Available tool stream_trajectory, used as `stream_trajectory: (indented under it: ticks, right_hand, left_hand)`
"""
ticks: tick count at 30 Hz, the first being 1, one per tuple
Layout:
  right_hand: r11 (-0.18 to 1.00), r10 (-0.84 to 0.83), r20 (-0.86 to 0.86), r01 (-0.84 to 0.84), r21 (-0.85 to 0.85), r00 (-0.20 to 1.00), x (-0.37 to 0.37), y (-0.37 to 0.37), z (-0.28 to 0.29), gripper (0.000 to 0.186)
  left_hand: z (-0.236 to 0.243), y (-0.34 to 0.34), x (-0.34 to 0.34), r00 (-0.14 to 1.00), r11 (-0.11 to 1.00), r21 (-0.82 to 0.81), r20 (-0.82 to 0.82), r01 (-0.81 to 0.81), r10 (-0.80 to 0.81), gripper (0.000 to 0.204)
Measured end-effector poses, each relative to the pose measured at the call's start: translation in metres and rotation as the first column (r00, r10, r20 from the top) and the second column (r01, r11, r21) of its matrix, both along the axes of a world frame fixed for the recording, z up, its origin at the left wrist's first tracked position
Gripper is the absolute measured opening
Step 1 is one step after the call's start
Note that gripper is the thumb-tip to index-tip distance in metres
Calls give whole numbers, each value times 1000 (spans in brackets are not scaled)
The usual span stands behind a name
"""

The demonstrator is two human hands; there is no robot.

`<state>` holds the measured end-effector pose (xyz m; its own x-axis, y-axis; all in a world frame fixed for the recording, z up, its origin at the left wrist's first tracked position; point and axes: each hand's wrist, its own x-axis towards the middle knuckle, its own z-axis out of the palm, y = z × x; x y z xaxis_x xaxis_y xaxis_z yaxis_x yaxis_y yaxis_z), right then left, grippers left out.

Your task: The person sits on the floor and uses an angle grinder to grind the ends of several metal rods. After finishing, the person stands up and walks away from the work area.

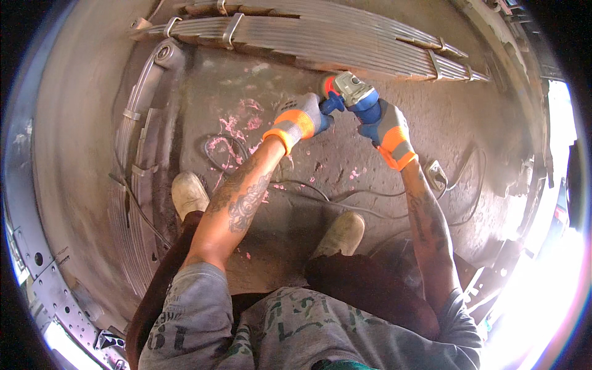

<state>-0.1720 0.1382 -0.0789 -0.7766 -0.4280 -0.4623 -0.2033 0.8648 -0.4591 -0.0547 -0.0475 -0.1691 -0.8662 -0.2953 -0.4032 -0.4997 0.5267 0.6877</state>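
Both my hands hold a blue and silver angle grinder [354, 91] in front of me. My left hand [303, 117], in a grey, blue and orange work glove, is closed round its side handle. Wrapped round the blue body is my right hand [386, 128], gloved the same way. An orange-red disc [328, 86] shows at the grinder's left side, partly hidden by the tool. Just beyond the grinder lies a long stack of leaf springs [345, 46], banded with metal clips. Whether the disc touches the steel, I cannot tell.
More leaf springs [128, 148] lie along the left. A power cable [364, 209] loops across the dusty floor, past my boots [342, 234], towards a socket box [436, 175] on the right. Pink stains [237, 126] mark the floor. A perforated metal beam [43, 259] stands at far left.
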Motion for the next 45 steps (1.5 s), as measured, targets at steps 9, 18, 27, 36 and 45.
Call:
stream_trajectory:
  ticks: [9, 18, 27, 36, 45]
  right_hand:
    - [995, 58, -144, -69, -71, 988, -14, 24, -42, 41]
    - [1000, 13, -17, -13, 8, 1000, 11, -11, -8, 40]
    - [996, -7, -47, 3, -91, 999, 9, 2, -11, 42]
    - [985, -65, 21, 67, -160, 998, 18, 0, -28, 39]
    - [995, -63, -15, 62, -75, 998, 25, -17, -2, 39]
  left_hand:
    - [43, 5, -5, 994, 996, -84, 101, 37, -28, 42]
    - [15, -13, 12, 998, 1000, -18, 64, -17, 18, 40]
    - [16, -6, 5, 997, 999, 25, 71, -29, 27, 44]
    - [48, -15, 13, 996, 996, -89, 90, 20, -12, 39]
    - [11, -17, 13, 998, 991, -136, 56, 8, 0, 34]
